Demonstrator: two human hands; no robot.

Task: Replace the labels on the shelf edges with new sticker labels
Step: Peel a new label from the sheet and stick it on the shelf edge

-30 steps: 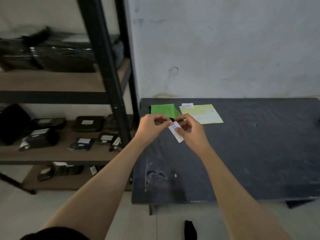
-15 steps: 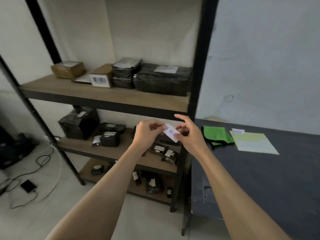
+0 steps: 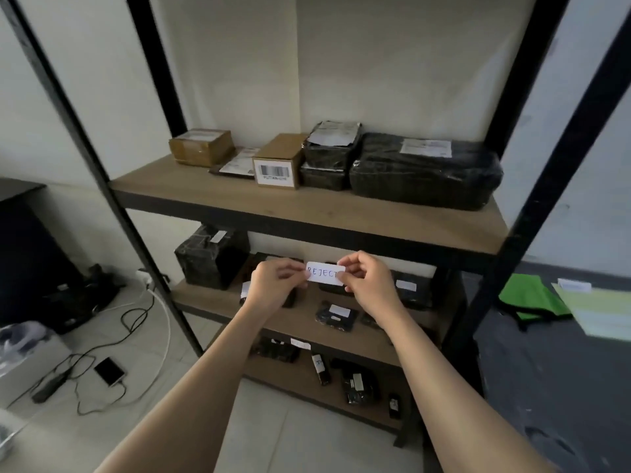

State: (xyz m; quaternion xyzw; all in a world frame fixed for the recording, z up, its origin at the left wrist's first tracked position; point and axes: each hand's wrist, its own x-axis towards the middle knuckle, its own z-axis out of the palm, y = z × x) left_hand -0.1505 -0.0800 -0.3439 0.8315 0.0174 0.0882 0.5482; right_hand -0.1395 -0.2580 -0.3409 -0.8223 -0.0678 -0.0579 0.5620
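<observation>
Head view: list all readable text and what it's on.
"REJECT": handwritten on the small white sticker label, pinched between the left hand and right hand.
Barcode label on the brown cardboard box: the line under the bars is too blurred.
White labels on the black wrapped parcels: too small to read.

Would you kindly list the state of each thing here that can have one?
Sticker label: held flat between both hands, "REJECT" facing the camera, not yet stuck on.
Left hand: pinching the label's left end.
Right hand: pinching its right end.
Shelf edge: bare, no label visible.
Green cloth: folded on the dark table.
</observation>
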